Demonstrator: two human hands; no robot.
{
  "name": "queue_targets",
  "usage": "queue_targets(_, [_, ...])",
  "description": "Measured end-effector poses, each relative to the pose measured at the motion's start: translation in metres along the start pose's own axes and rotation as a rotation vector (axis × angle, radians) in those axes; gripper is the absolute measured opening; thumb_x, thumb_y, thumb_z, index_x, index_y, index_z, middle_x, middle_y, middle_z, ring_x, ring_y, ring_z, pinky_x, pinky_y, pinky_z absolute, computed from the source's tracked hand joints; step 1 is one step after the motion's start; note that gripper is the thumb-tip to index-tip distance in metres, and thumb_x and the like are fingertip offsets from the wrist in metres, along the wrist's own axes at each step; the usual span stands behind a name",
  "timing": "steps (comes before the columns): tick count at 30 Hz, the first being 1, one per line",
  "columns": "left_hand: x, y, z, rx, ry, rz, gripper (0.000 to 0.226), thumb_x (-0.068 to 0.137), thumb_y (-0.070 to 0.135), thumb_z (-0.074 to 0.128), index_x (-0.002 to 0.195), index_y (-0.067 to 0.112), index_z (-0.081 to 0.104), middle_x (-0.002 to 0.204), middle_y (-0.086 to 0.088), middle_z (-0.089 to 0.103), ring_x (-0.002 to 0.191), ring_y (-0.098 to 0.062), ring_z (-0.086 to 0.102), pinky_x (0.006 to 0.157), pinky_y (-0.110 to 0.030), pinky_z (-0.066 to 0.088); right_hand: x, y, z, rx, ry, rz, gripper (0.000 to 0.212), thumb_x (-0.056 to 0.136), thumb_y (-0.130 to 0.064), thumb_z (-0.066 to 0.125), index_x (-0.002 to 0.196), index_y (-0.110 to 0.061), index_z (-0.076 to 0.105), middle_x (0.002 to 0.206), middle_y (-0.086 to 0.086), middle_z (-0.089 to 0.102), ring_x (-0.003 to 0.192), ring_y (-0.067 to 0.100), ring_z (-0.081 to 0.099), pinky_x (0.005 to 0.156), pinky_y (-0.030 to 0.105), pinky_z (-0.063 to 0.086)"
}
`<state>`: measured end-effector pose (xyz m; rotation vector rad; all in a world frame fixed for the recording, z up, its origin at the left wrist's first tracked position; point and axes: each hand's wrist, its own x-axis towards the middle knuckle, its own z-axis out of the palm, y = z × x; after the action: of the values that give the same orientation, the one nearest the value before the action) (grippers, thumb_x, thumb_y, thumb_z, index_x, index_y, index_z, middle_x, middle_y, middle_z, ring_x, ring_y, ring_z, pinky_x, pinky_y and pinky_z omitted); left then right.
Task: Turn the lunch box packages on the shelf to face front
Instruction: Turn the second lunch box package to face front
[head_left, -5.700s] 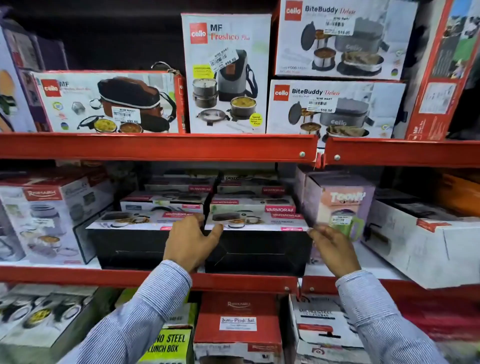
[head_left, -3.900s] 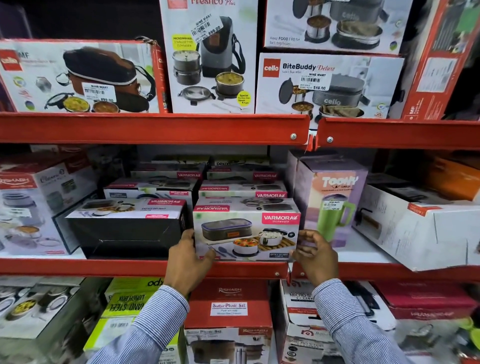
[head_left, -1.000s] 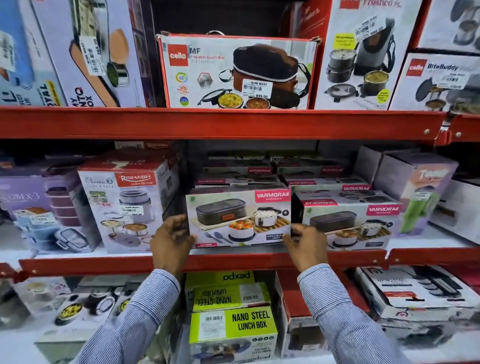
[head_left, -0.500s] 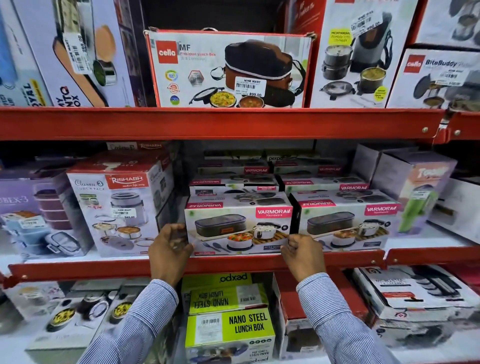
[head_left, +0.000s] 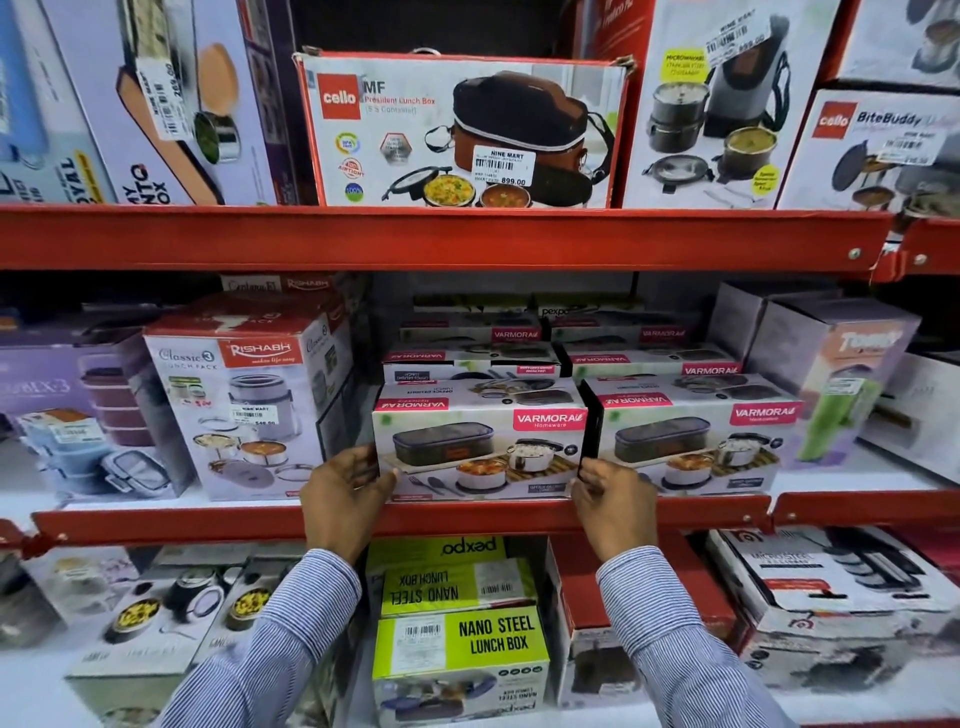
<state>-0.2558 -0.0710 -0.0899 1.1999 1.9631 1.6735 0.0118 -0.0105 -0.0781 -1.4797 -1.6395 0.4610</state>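
Observation:
Two white Varmora lunch box packages stand side by side at the front of the middle shelf, printed fronts facing me. My left hand (head_left: 345, 491) grips the lower left corner of the left Varmora box (head_left: 480, 447). My right hand (head_left: 613, 491) holds that box's lower right corner, in the dark gap beside the right Varmora box (head_left: 691, 441). More Varmora boxes (head_left: 470, 364) lie stacked flat behind them. Both forearms in striped sleeves reach up from below.
A red shelf lip (head_left: 415, 517) runs under the boxes. A Rishabh lunch pack box (head_left: 244, 400) stands close on the left, a Toony tumbler box (head_left: 841, 374) on the right. Cello boxes (head_left: 462, 130) fill the upper shelf; Nano Steel boxes (head_left: 462, 654) sit below.
Both hands turned first the right Varmora box, then the left one, from black side to printed front. In the last second the left box settled back onto the shelf, hands still on its corners.

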Motion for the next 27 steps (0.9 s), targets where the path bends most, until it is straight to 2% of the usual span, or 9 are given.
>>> queue_targets(3, [-0.001, 0.001, 0.000, 0.005, 0.007, 0.013, 0.041, 0.076, 0.010, 0.080, 0.116, 0.006, 0.071, 0.103, -0.008, 0.078, 0.089, -0.014, 0.073, 0.091, -0.037, 0.059, 0.001, 0.001, 0.001, 0.034, -0.010, 0.000, 0.032, 0.082, -0.006, 0.066, 0.114, -0.006, 0.069, 0.105, 0.011, 0.075, 0.093, 0.018, 0.072, 0.093, 0.023, 0.050])
queue_targets(6, [-0.003, 0.001, -0.001, 0.020, 0.018, 0.021, 0.038, 0.078, 0.012, 0.080, 0.114, 0.006, 0.072, 0.101, -0.006, 0.077, 0.085, -0.008, 0.070, 0.081, -0.020, 0.054, 0.000, 0.002, 0.000, 0.018, -0.003, -0.010, 0.033, 0.081, -0.005, 0.065, 0.114, -0.008, 0.069, 0.105, 0.009, 0.076, 0.093, 0.017, 0.072, 0.094, 0.024, 0.051])
queue_targets(7, [-0.004, 0.001, -0.002, 0.017, 0.022, 0.019, 0.038, 0.078, 0.012, 0.080, 0.114, 0.006, 0.072, 0.101, -0.006, 0.077, 0.085, -0.008, 0.070, 0.080, -0.018, 0.052, -0.001, 0.003, 0.000, 0.020, -0.001, -0.012, 0.033, 0.081, -0.005, 0.065, 0.113, -0.008, 0.069, 0.105, 0.009, 0.076, 0.091, 0.016, 0.072, 0.093, 0.024, 0.051])
queue_targets(13, [-0.009, 0.004, -0.006, 0.032, 0.032, 0.039, 0.033, 0.078, 0.010, 0.079, 0.110, 0.004, 0.073, 0.097, -0.008, 0.076, 0.079, -0.005, 0.066, 0.085, -0.025, 0.053, -0.005, 0.007, -0.001, 0.040, -0.005, -0.006, 0.033, 0.081, -0.006, 0.067, 0.114, -0.007, 0.069, 0.105, 0.009, 0.076, 0.092, 0.015, 0.072, 0.093, 0.025, 0.052])
queue_targets(17, [-0.010, 0.006, -0.007, 0.017, 0.009, 0.018, 0.037, 0.079, 0.005, 0.077, 0.115, 0.001, 0.070, 0.105, -0.013, 0.076, 0.079, -0.002, 0.064, 0.083, -0.022, 0.051, -0.004, 0.010, 0.000, 0.031, -0.012, -0.018, 0.032, 0.081, -0.009, 0.068, 0.112, -0.008, 0.070, 0.103, 0.010, 0.076, 0.092, 0.018, 0.072, 0.094, 0.031, 0.054])
queue_targets(23, [-0.014, 0.008, -0.009, 0.032, 0.011, 0.024, 0.036, 0.080, 0.004, 0.076, 0.116, 0.002, 0.070, 0.107, -0.014, 0.076, 0.083, -0.009, 0.066, 0.082, -0.020, 0.050, -0.005, 0.011, 0.000, 0.037, -0.015, -0.006, 0.033, 0.082, -0.010, 0.068, 0.115, -0.008, 0.068, 0.104, 0.009, 0.076, 0.094, 0.017, 0.072, 0.095, 0.031, 0.053])
queue_targets(27, [-0.012, 0.008, -0.008, 0.023, 0.012, 0.005, 0.037, 0.080, 0.005, 0.076, 0.116, 0.002, 0.070, 0.108, -0.015, 0.076, 0.085, -0.013, 0.067, 0.086, -0.024, 0.051, -0.006, 0.011, 0.000, 0.031, -0.002, -0.005, 0.034, 0.082, -0.013, 0.069, 0.115, -0.007, 0.068, 0.106, 0.009, 0.076, 0.094, 0.017, 0.072, 0.094, 0.031, 0.054])
